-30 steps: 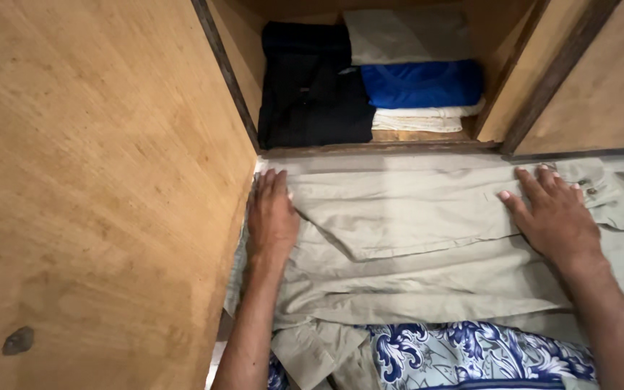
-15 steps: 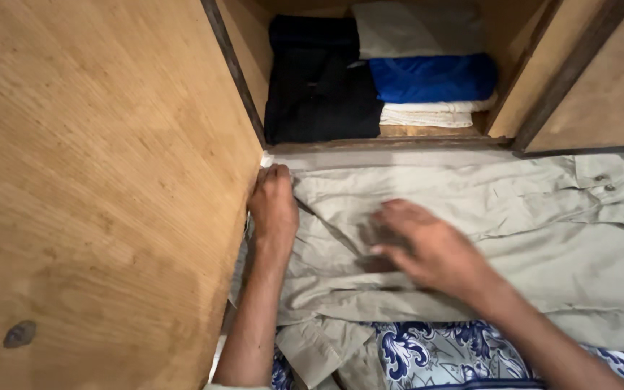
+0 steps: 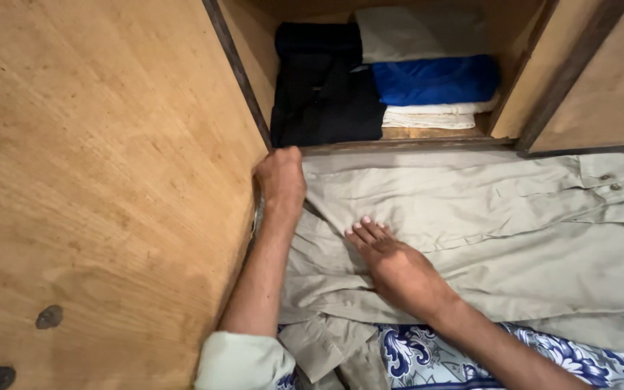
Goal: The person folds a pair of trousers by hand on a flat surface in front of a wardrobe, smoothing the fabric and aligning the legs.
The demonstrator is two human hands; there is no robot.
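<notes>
Left hand (image 3: 280, 179) is curled shut at the top-left corner of the khaki shirt (image 3: 485, 231), right against the wooden cabinet door (image 3: 102, 180); fingers look bunched on the cloth edge, but the actual pinch is hidden under the knuckles. Right hand (image 3: 399, 267) is flat and open, palm down, fingers together pointing up-left, pressing the shirt near its left-centre fold. The hands are near each other, not touching.

Shirt lies spread across the surface in front of the cabinet opening, running from the door edge out past the right frame edge. Buttoned cuff or placket with two buttons (image 3: 608, 180) sits at upper right. Lower-left shirt corner is folded over and rumpled.

Blue-and-white floral cloth (image 3: 471, 357) lies under the shirt's near edge, showing along the bottom.

Cabinet shelf (image 3: 427, 133) behind the shirt holds folded clothes: black stack (image 3: 319, 94) on the left, then grey piece (image 3: 420, 32) on top of blue piece (image 3: 435, 79) on top of cream piece (image 3: 431, 115) on the right. The two stacks touch side by side.

Pale green sleeve (image 3: 243, 361) covers the left upper forearm.
</notes>
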